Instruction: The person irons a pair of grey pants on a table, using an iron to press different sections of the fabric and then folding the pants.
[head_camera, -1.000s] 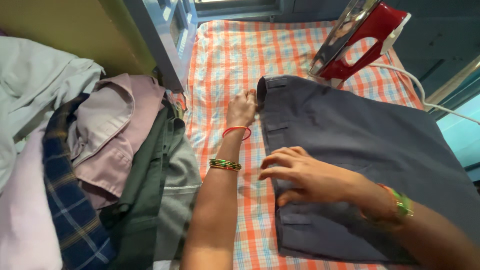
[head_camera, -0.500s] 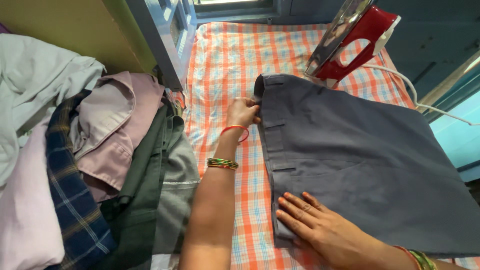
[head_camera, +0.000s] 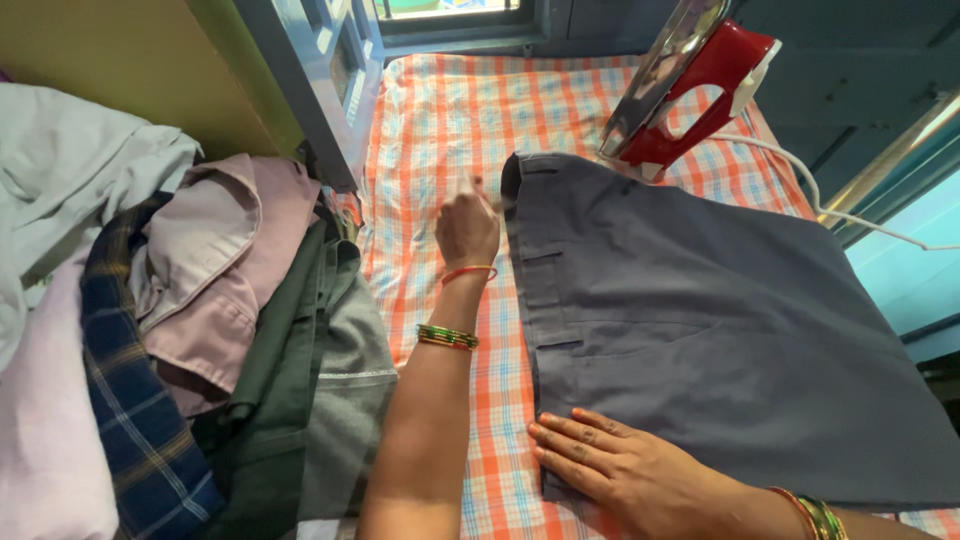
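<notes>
Grey trousers (head_camera: 720, 320) lie flat on an orange checked cloth (head_camera: 450, 130), waistband toward the left. My left hand (head_camera: 467, 225) is closed at the waistband's far corner; whether it pinches the fabric is hard to tell. It wears a red thread and green bangles. My right hand (head_camera: 625, 465) lies flat with fingers spread on the near end of the waistband. A red iron (head_camera: 690, 85) stands on its heel just beyond the trousers, its white cord running off to the right.
A heap of clothes (head_camera: 190, 330) lies at the left: pale shirts, a pink shirt, a dark blue checked one, a green garment. A blue window frame (head_camera: 320, 80) rises behind the heap. Blue wall panels stand at the right.
My right hand slid down the trousers from the middle to the near waistband end. My left hand stayed at the far corner. The view shifted slightly.
</notes>
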